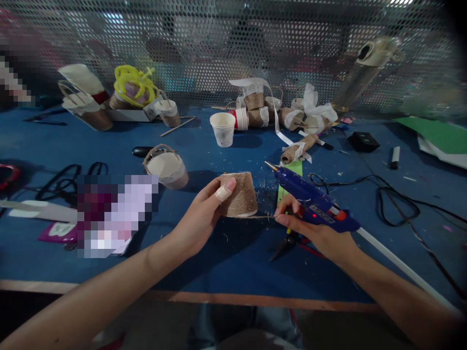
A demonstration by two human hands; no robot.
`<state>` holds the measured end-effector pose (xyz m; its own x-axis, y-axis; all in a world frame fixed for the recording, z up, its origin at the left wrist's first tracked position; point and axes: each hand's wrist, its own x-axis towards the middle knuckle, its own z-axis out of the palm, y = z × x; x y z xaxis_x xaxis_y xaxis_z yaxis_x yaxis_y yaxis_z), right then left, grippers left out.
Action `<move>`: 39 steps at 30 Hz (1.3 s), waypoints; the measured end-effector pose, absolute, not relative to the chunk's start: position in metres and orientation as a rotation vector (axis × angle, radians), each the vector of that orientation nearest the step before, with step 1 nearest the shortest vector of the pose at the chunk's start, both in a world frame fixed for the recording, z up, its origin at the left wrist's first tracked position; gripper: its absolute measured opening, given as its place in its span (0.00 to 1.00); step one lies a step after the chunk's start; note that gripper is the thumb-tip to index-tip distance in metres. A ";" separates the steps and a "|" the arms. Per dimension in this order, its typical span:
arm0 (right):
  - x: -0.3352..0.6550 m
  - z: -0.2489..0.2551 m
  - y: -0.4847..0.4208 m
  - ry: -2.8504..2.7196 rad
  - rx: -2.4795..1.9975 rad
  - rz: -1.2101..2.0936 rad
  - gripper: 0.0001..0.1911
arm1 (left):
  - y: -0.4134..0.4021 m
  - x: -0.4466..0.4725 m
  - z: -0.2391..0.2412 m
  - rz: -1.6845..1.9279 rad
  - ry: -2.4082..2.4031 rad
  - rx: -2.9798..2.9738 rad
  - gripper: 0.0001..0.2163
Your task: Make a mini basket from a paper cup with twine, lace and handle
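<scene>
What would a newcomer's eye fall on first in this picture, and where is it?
Probably the blue glue gun, right of centre at the right hand. Next comes the brown wrapped cup in the left hand, mid-picture. The bright yellow coil at the back left of the blue table stands out too.

The blue table point(226, 272) carries, from its middle, a cup point(223, 137) at twelve o'clock, a basket point(178, 179) at ten — and a black box point(364, 142) at two.
</scene>
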<state>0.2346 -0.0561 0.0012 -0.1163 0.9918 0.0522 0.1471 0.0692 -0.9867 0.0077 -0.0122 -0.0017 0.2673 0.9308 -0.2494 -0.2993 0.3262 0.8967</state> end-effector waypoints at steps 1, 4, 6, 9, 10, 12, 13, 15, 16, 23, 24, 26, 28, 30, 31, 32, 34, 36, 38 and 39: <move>0.235 0.001 -0.056 -1.420 -1.217 1.180 0.17 | -0.012 0.007 -0.002 0.990 0.928 0.860 0.11; 0.235 0.001 -0.057 -1.386 -1.205 1.201 0.17 | -0.012 0.008 -0.001 1.011 0.941 0.891 0.11; 0.236 0.002 -0.057 -1.368 -1.191 1.204 0.17 | -0.011 0.008 0.001 1.013 0.963 0.895 0.12; 0.239 0.004 -0.057 -1.385 -1.193 1.177 0.16 | -0.012 0.010 0.004 1.020 1.012 0.899 0.14; 0.239 0.004 -0.057 -1.406 -1.202 1.162 0.15 | -0.012 0.010 0.004 1.022 1.024 0.905 0.15; 0.241 0.006 -0.057 -1.445 -1.218 1.143 0.15 | -0.013 0.010 0.005 1.020 1.042 0.918 0.16; 0.242 0.006 -0.057 -1.449 -1.226 1.145 0.15 | -0.014 0.010 0.006 1.015 1.045 0.922 0.16; 0.242 0.006 -0.056 -1.427 -1.231 1.170 0.15 | -0.014 0.010 0.006 1.005 1.045 0.927 0.16; 0.242 0.006 -0.056 -1.413 -1.227 1.185 0.16 | -0.014 0.010 0.006 1.001 1.042 0.927 0.16; 0.242 0.003 -0.054 -1.406 -1.162 1.231 0.15 | -0.015 0.008 0.006 0.970 0.977 0.897 0.15; 0.242 0.003 -0.053 -1.403 -1.165 1.233 0.15 | -0.015 0.007 0.005 0.966 0.968 0.892 0.15; 0.242 0.003 -0.053 -1.409 -1.171 1.233 0.14 | -0.015 0.006 0.005 0.954 0.948 0.883 0.15; 0.242 0.002 -0.053 -1.414 -1.174 1.229 0.14 | -0.015 0.006 0.004 0.943 0.933 0.882 0.14; 0.242 0.002 -0.052 -1.398 -1.174 1.236 0.15 | -0.015 0.005 0.002 0.933 0.931 0.888 0.14; 0.242 0.001 -0.052 -1.389 -1.178 1.244 0.15 | -0.015 0.005 0.002 0.928 0.930 0.890 0.14; 0.241 0.001 -0.052 -1.386 -1.181 1.253 0.15 | -0.015 0.004 0.002 0.923 0.926 0.890 0.15; 0.241 0.000 -0.052 -1.390 -1.188 1.264 0.16 | -0.015 0.004 0.001 0.916 0.909 0.888 0.15; 0.241 -0.001 -0.052 -1.396 -1.191 1.265 0.16 | -0.015 0.005 0.002 0.911 0.892 0.889 0.15; 0.241 0.000 -0.051 -1.386 -1.195 1.262 0.17 | -0.016 0.005 0.002 0.906 0.881 0.886 0.15; 0.241 0.000 -0.051 -1.384 -1.201 1.259 0.17 | -0.016 0.006 0.003 0.904 0.876 0.882 0.16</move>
